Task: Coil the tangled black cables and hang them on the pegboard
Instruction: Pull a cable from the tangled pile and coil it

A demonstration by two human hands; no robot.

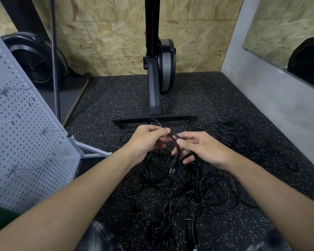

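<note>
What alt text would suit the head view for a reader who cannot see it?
The left hand and right hand pinch a looped black cable above a tangled pile of black cables on the speckled floor. A grey pegboard stands at the left, and a black exercise machine stands ahead against a chipboard wall.

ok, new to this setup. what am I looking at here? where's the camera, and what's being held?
There is no robot here. One camera is worn on a person's head and looks down at their two bare hands. The left hand and right hand both pinch one black cable, and its plug ends dangle below. Under them a tangle of more black cables lies on the speckled floor. The pegboard stands at left with hooks. Nothing hangs there yet. Behind is an exercise machine.
</note>
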